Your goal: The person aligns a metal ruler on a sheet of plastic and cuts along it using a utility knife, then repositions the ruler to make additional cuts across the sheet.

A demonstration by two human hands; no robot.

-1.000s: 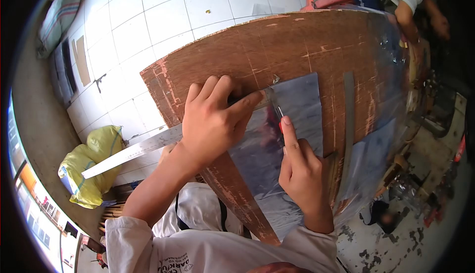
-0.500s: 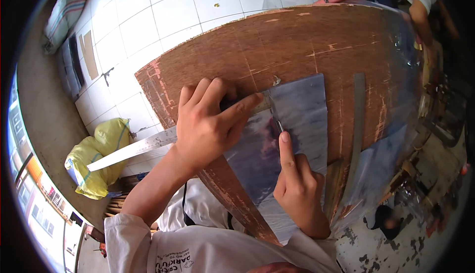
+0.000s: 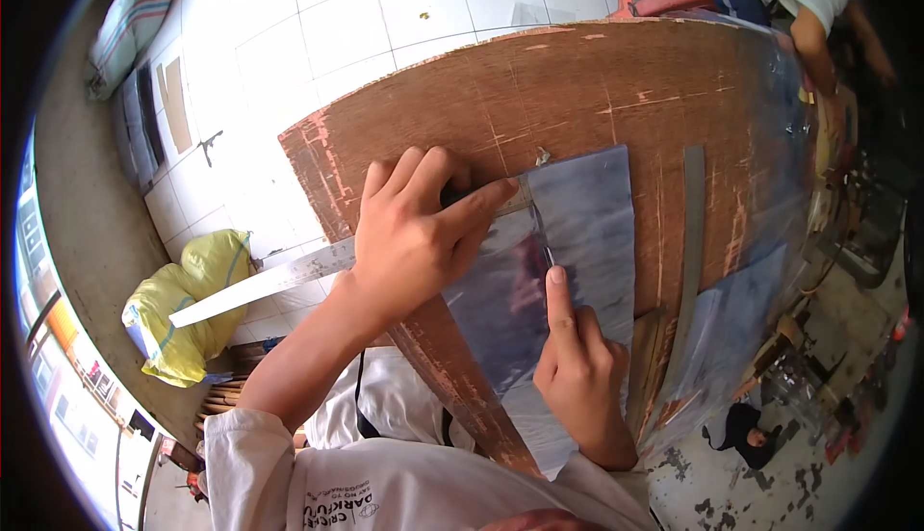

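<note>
Cutter: slim blade (image 3: 547, 253) on the bluish sheet (image 3: 587, 213), long axis pointing away from the wearer, slightly left.
Right hand (image 3: 582, 372): closed around the cutter, index finger extended along it; nearer the blade.
Left hand (image 3: 409, 233): over the metal ruler (image 3: 265, 285), index fingertip left of and beyond the blade; grip underneath hidden, cannot tell.
Sheet: beneath both hands, on the wooden tabletop (image 3: 433, 98), running toward the wearer.

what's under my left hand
A ruler runs in under the left hand, and a glossy sheet shows beyond its fingers. Whatever the palm covers can't be seen.
</note>
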